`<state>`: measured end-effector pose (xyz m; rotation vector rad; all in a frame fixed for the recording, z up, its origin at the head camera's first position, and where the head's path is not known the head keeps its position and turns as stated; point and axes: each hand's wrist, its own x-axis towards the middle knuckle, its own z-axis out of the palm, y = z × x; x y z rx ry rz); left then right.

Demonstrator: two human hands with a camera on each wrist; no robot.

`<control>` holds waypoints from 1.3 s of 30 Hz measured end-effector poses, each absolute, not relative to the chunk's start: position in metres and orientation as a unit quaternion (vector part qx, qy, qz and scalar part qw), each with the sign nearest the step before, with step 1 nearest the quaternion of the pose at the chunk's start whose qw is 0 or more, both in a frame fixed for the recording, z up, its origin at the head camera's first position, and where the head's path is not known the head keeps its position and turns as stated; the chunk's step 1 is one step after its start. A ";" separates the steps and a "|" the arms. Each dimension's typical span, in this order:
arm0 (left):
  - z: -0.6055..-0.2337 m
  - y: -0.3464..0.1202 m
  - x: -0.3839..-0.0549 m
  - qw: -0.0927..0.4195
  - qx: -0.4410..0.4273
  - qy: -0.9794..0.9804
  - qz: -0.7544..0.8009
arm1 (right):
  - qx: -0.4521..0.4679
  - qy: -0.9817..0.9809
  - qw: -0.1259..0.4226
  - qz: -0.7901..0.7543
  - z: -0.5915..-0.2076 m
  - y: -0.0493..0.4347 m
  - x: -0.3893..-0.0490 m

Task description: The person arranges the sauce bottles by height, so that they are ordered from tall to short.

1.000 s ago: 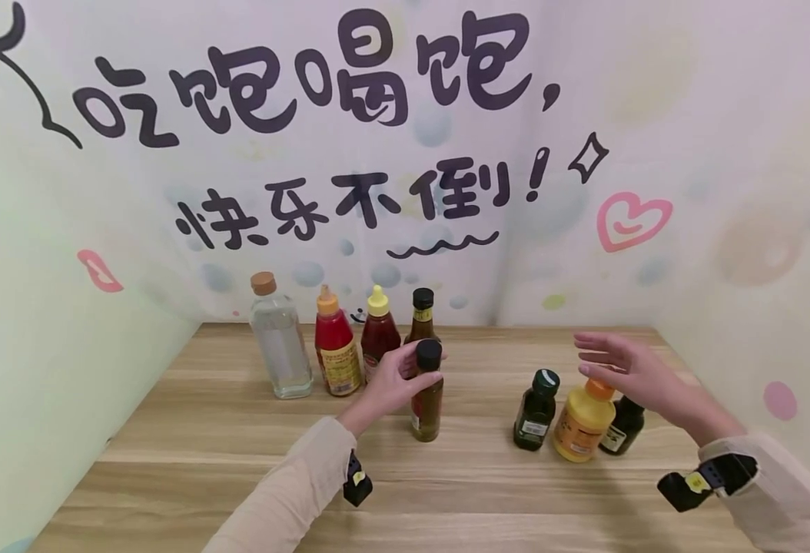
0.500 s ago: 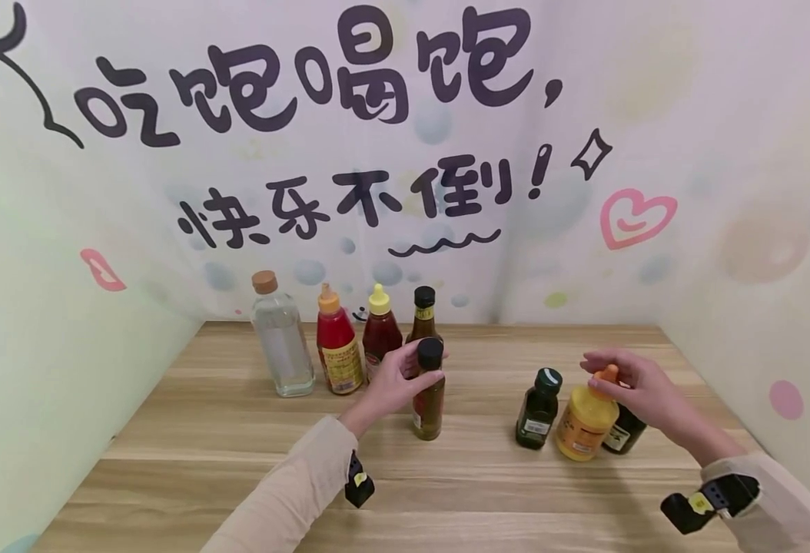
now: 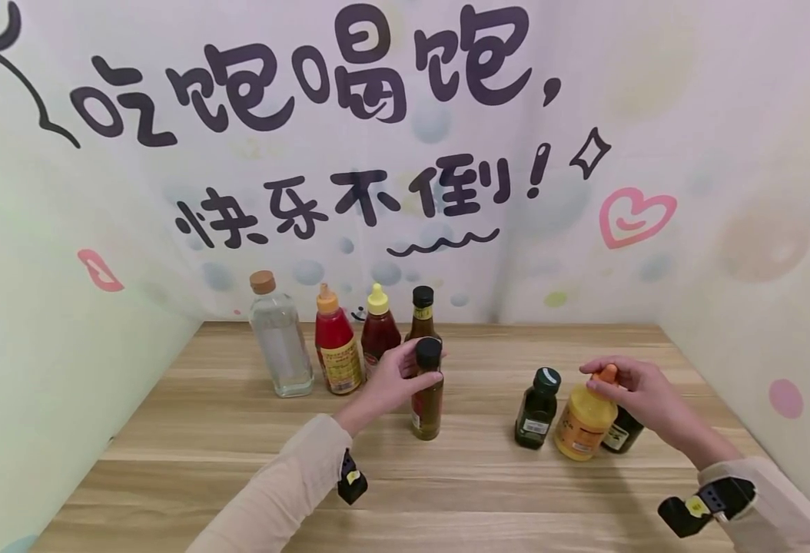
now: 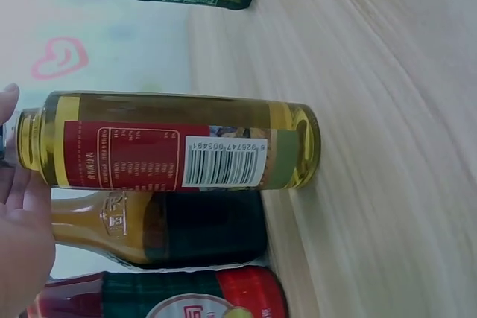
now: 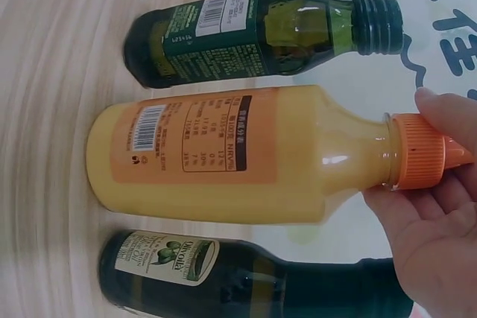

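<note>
With thumb and fingers round its neck, my left hand (image 3: 391, 384) holds an upright glass bottle of golden oil (image 3: 426, 413) with a black cap. Its red label and barcode face the left wrist view, where the bottle (image 4: 171, 143) spans the middle. Over on the right, my right hand (image 3: 643, 392) grips the orange cap (image 5: 419, 150) of a yellow squeeze bottle (image 3: 582, 426), thumb on one side and fingers on the other. A green glass bottle (image 3: 536, 415) stands left of it, and a dark bottle with an olive label (image 5: 179, 262) is partly hidden behind it.
Along the back left of the wooden table (image 3: 446, 499) stand a clear bottle (image 3: 282, 346), a red sauce bottle (image 3: 339, 353), a dark red bottle with a yellow cap (image 3: 380, 334) and a brown bottle (image 3: 422, 322). A printed cloth hangs behind.
My right hand has come down from above the yellow squeeze bottle, and its fingers have closed round the orange cap. My left hand and its bottle have stayed in place.
</note>
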<state>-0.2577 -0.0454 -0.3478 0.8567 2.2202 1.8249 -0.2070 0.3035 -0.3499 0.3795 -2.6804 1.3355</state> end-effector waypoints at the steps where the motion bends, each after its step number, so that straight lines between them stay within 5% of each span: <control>1: -0.347 -0.046 -0.257 0.072 0.286 0.741 0.603 | 0.124 -0.886 0.061 0.442 -0.350 0.304 -0.207; 23: -0.374 -0.053 -0.274 0.125 0.320 0.732 0.588 | 0.122 -0.886 0.061 0.443 -0.352 0.305 -0.206; 39: -0.345 -0.040 -0.257 0.054 0.290 0.765 0.572 | 0.114 -0.883 0.052 0.452 -0.352 0.306 -0.206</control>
